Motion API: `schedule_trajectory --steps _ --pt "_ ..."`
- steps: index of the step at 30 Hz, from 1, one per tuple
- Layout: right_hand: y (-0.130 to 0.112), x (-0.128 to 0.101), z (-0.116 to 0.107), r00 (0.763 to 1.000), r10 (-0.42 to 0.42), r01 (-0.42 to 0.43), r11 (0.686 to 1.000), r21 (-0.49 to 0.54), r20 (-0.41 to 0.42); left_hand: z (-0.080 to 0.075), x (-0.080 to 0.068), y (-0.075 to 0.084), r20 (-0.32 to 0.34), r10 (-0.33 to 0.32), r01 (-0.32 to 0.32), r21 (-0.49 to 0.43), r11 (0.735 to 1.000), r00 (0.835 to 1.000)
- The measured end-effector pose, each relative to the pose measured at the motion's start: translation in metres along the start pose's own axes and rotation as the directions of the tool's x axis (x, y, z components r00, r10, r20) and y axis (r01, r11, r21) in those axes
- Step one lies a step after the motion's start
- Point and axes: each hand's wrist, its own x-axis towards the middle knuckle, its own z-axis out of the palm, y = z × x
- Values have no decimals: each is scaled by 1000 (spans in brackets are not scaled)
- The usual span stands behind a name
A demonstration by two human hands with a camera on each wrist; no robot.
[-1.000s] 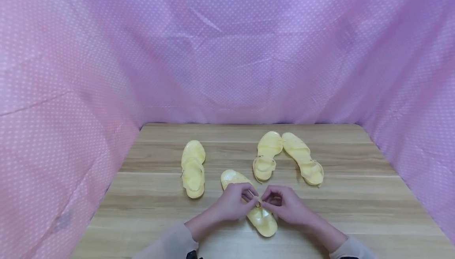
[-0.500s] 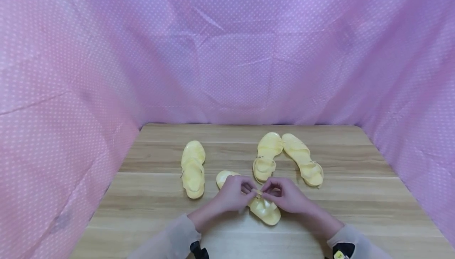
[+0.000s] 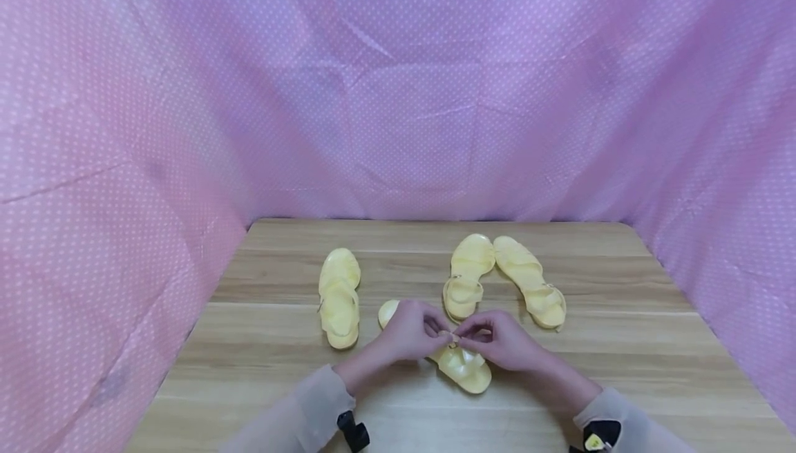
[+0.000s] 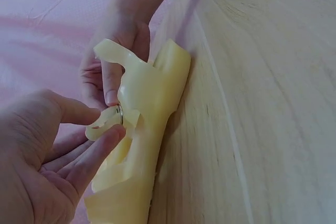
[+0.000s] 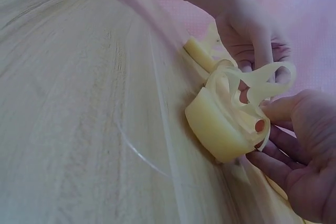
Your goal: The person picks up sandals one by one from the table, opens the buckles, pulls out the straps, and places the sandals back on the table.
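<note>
Four pale yellow jelly sandals lie on the wooden tabletop (image 3: 622, 342), and we are working on the nearest sandal (image 3: 463, 369), which sits at the front middle between our wrists. Our left hand (image 3: 407, 334) pinches the strap end with its small metal buckle (image 4: 118, 114) between thumb and forefinger, while our right hand (image 3: 504, 341) pinches the ankle strap (image 5: 273, 80) from the other side, fingers curled around it. We judge the sandal light and soft: its straps bend and curl easily under our fingertips, and the glossy surface may slip. The best hold seems to be close to the buckle, where the strap is firmest. One lone sandal (image 3: 338, 297) lies to the left, and a pair of sandals (image 3: 504, 277) rests behind, toes touching.
</note>
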Motion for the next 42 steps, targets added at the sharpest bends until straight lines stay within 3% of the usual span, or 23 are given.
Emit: schedule_trajectory --steps 6,13,21,30,33,39,42 --pt "-2 3 -1 1000 0 0 999 -47 0 -3 2 -3 17 9 -9 2 1000 1000" --pt "-5 9 -6 999 -17 19 997 -70 28 -6 15 -1 78 124 -135 160 978 989" --pt "-1 8 -7 999 -16 19 998 -67 45 -9 14 -12 118 116 -127 88 988 986" --pt "-1 12 -5 999 -35 37 994 -105 14 -11 14 -9 102 236 -249 138 959 966" --pt "-1 11 -5 1000 -22 24 995 -96 21 -12 14 -14 111 231 -245 140 959 967" --pt "-2 9 -2 1000 4 -3 995 -98 7 -16 9 -20 99 161 -172 118 978 982" --pt "-3 11 -1 1000 -1 1 994 -110 -2 -17 7 -20 91 170 -179 110 978 981"
